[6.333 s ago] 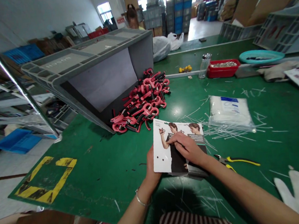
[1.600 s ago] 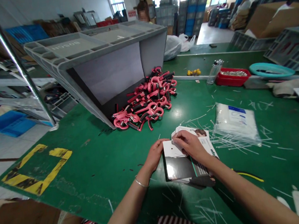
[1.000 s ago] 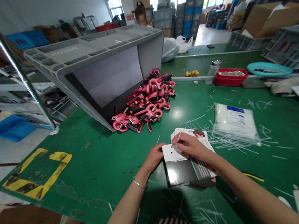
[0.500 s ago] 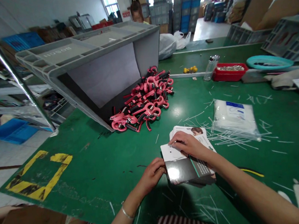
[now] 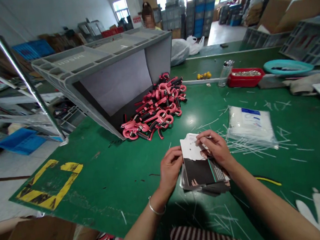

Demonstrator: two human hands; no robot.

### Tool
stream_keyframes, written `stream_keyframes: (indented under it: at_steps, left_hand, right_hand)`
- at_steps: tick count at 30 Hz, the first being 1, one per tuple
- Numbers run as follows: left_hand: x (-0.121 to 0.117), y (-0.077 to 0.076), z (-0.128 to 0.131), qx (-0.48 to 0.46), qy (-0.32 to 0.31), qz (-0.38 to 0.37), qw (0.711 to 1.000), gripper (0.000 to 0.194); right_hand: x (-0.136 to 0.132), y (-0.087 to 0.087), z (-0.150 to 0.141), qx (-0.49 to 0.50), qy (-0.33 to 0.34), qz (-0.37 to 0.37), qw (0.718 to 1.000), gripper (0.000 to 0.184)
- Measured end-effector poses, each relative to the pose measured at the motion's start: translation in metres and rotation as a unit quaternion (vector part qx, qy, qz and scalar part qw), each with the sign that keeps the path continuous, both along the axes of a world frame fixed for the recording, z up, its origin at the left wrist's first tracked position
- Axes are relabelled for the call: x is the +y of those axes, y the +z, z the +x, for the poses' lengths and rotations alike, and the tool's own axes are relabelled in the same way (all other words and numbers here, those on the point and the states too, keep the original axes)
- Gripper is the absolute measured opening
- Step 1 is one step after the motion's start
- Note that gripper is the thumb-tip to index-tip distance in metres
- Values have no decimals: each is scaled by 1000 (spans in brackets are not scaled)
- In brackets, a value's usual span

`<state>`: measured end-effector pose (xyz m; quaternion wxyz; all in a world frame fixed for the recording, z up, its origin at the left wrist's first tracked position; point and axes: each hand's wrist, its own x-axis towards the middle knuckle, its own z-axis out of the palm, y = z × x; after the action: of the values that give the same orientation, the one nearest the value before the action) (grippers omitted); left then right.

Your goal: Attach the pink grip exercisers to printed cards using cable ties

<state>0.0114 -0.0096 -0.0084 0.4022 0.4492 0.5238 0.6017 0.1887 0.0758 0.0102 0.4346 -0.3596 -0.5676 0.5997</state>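
While both hands (image 5: 170, 168) (image 5: 216, 148) grip a printed card (image 5: 192, 150), grey crate (image 5: 80, 59) reads "BOSCH" upside-down.

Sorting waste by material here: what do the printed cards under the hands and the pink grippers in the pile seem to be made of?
Printed cards: probably glossy coated cardboard, thin, flat, with a sheen.
Pink grippers: likely moulded plastic with black, possibly foam, handles and small metal springs.

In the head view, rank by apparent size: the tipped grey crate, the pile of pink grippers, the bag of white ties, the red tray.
1. grey crate, by far the largest.
2. pile of pink grippers.
3. bag of white ties, nearer the camera.
4. red tray, smallest, though farthest away.
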Motion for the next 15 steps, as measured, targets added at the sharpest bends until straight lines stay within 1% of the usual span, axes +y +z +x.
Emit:
stream_keyframes:
  at_steps: [2, 4, 5, 7, 9, 12, 15]
  left_hand:
    - [9, 2, 4, -19, -10, -1, 1000, 14]
    - [17, -2, 8, -29, -16, -21, 999, 15]
    - [21, -4, 9, -15, -17, -25, 999, 14]
    - [26, -8, 13, 47, -15, -7, 999, 12]
    - [29, -8, 16, 108, -5, 23, 994, 17]
    - [33, -8, 20, 137, 13, 30, 990, 22]
    - [36, -12, 24, 121, 12, -1, 993, 15]
  right_hand:
    - [0, -1, 2, 8, -28, 10, 1000, 22]
    - [2, -4, 2, -28, -52, 60, 996, 21]
    - [3, -5, 2, -54, -61, 92, 992, 20]
    - [5, -8, 1, -106, -69, 158, 979, 17]
    - [7, -10, 0, -146, -63, 224, 962, 17]
    - [8, -10, 0, -182, -39, 305, 934, 22]
    - [8, -8, 1, -184, -29, 326, 927, 24]
